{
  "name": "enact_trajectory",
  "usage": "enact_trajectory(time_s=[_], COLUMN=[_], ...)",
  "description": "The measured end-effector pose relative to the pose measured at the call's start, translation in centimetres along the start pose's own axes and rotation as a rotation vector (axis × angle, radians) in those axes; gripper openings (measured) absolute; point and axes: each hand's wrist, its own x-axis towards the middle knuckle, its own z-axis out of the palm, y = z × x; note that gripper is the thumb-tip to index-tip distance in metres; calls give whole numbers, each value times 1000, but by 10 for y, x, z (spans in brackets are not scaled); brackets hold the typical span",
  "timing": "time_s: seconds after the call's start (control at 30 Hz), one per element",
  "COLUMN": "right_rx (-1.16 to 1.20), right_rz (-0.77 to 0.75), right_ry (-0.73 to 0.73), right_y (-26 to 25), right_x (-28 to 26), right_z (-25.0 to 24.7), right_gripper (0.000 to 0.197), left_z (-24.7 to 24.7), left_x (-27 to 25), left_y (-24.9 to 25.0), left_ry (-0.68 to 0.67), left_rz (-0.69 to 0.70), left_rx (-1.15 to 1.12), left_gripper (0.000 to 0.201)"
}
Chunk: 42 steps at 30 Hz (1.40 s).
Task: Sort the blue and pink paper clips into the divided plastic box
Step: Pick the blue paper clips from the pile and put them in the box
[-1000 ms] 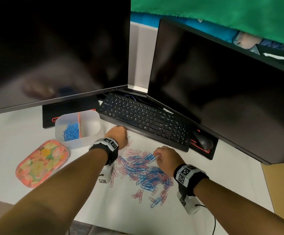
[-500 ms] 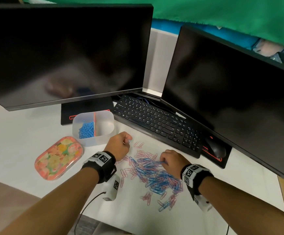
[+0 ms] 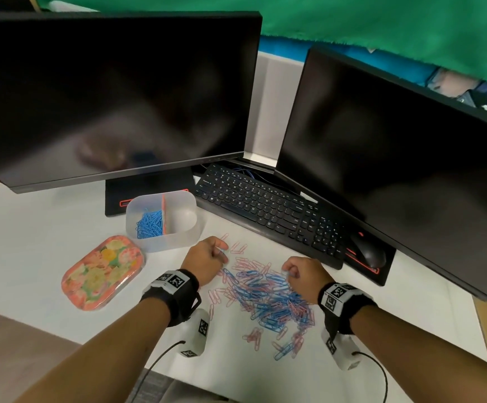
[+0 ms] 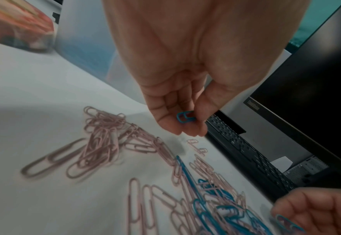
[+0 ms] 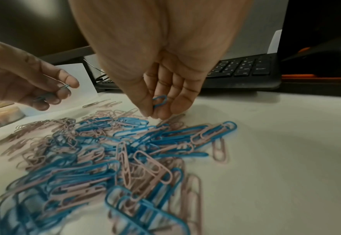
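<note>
A heap of blue and pink paper clips (image 3: 265, 298) lies on the white desk between my hands. The clear divided box (image 3: 188, 237) stands at the back left; its left compartment holds blue clips (image 3: 149, 223), its right one looks bare. My left hand (image 3: 220, 253) hovers at the heap's far left corner, just right of the box, and pinches a blue clip (image 4: 184, 117) between thumb and fingers. My right hand (image 3: 290, 271) sits at the heap's far right edge and pinches another blue clip (image 5: 160, 100) in its curled fingers.
A flowered oval lid (image 3: 102, 271) lies left of the box. A black keyboard (image 3: 268, 210) and mouse (image 3: 367, 251) run behind the heap, under two dark monitors (image 3: 114, 91). Stray pink clips (image 3: 238, 247) lie near the left hand.
Both hands stay at the heap's far edge, shifting only slightly; the left one has drawn a little nearer the heap. The camera view has swung, so the scene sits further right.
</note>
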Motion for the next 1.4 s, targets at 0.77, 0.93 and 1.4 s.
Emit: enact_trajectory(time_s=[0.77, 0.93, 1.4], right_rx=[-287, -244, -258], right_rz=[-30, -23, -46], right_ry=[-24, -24, -69], right_y=[-11, -9, -16], right_x=[-5, -4, 0], right_z=[11, 8, 11], right_gripper=[10, 4, 29], left_z=[13, 5, -14], left_x=[0, 0, -1], left_y=[-4, -7, -11], left_ry=[-136, -141, -43], left_rz=[236, 217, 121], left_rx=[884, 862, 701], left_gripper=[15, 7, 12])
